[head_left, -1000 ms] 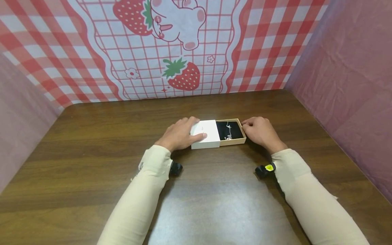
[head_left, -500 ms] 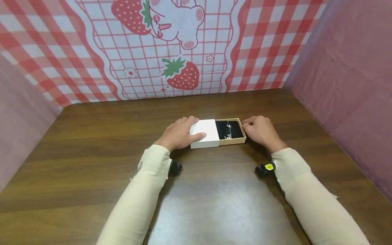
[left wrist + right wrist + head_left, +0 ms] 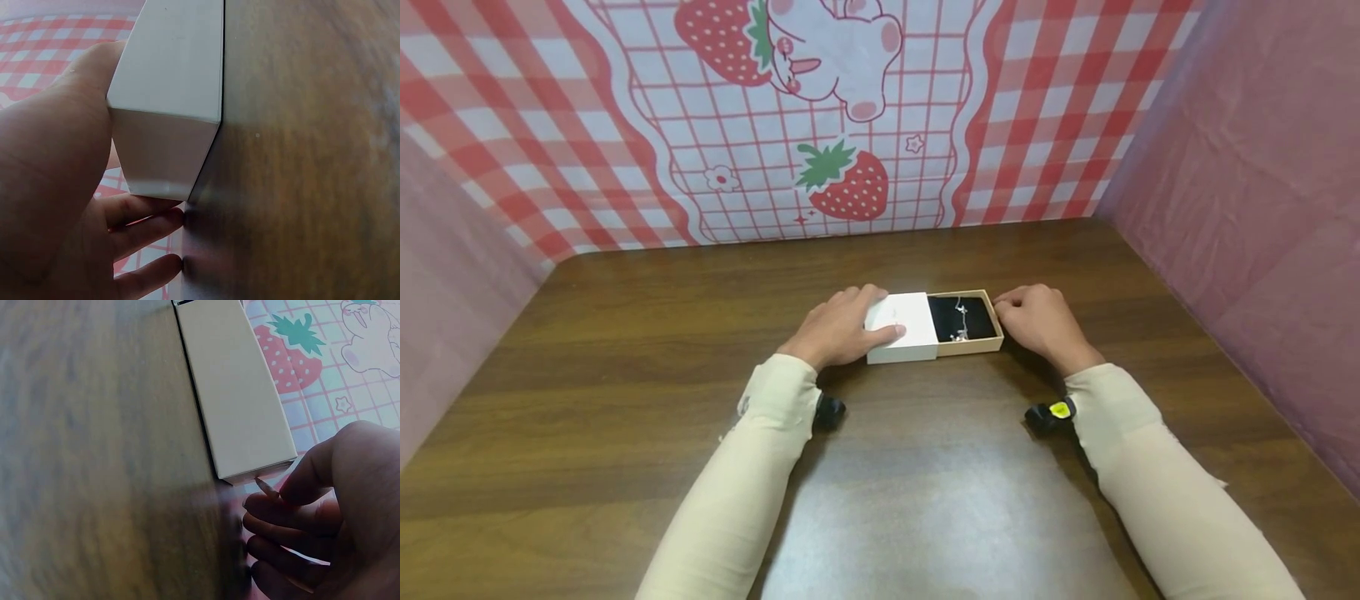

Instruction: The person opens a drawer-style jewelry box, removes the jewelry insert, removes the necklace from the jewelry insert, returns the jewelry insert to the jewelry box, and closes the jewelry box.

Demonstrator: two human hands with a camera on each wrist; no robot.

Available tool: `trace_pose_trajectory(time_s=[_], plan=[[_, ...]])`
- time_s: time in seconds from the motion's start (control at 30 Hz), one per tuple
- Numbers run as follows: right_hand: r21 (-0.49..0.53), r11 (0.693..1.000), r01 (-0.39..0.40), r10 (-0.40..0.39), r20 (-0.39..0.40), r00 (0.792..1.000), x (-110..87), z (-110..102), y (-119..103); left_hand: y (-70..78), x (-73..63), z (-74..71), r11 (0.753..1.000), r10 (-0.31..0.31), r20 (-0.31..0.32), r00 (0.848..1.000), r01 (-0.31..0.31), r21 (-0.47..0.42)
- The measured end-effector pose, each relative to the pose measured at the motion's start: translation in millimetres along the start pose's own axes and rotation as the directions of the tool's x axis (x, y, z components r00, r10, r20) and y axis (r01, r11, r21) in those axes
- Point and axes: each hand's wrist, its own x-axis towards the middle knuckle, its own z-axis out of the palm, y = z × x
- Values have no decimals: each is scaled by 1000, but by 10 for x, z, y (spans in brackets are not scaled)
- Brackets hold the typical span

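Observation:
A white box sleeve (image 3: 912, 321) lies on the table with a tan drawer (image 3: 968, 347) sliding partway out of its right side. Inside the drawer, a silver charm bracelet (image 3: 962, 321) rests on a black pad (image 3: 981, 316). My left hand (image 3: 837, 332) holds the sleeve from its left end, thumb on top and fingers at the far side. At the drawer's right end is my right hand (image 3: 1040, 323). In the right wrist view, its thumb and forefinger pinch a small pull tab (image 3: 267, 487) on the drawer's end face. The sleeve hides the rest of the drawer.
The box rests on a brown wooden table (image 3: 880, 467). Behind it hangs a red-and-white checked cloth (image 3: 1030, 108) with strawberry prints. Pink cloth (image 3: 1247, 192) hangs along the right side. A black wrist camera (image 3: 829, 412) sits below the left wrist.

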Motion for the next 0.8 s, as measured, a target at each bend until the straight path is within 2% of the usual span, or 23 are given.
trace_pose_trajectory(time_s=[0.23, 0.57, 0.8], plan=[[7, 999, -32, 32, -15, 999, -5, -5, 0, -3, 6, 6, 1000, -3, 0, 1000, 3, 3], [25, 999, -24, 26, -69, 997, -4, -13, -38, -1, 7, 8, 1000, 3, -7, 1000, -3, 4], [22, 999, -41, 42, -68, 997, -9, -28, -99, 2, -1, 8, 1000, 7, -9, 1000, -7, 4]])
